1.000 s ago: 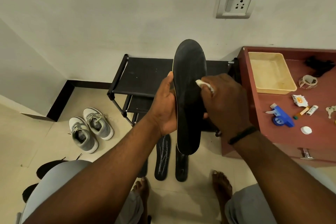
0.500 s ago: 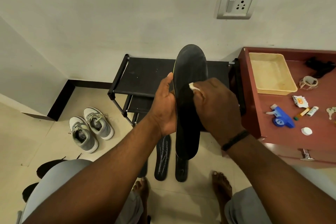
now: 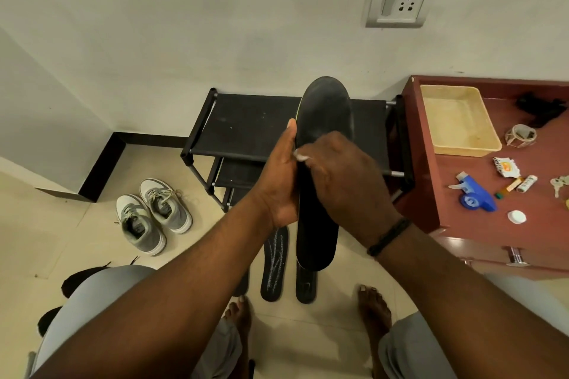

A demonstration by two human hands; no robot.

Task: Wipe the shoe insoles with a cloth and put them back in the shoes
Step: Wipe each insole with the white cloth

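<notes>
Black insole (image 3: 323, 120) held upright at frame centre by left hand (image 3: 281, 181), white cloth (image 3: 301, 157) pinched against it by right hand (image 3: 341, 175), grey shoes (image 3: 152, 214) at lower left on floor.

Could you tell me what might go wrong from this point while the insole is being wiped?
The left hand holds the insole only by one edge, so pressure from the right hand with the cloth could bend or twist it loose. If it drops, it would probably land on the insoles on the floor and pick up dirt again.
</notes>
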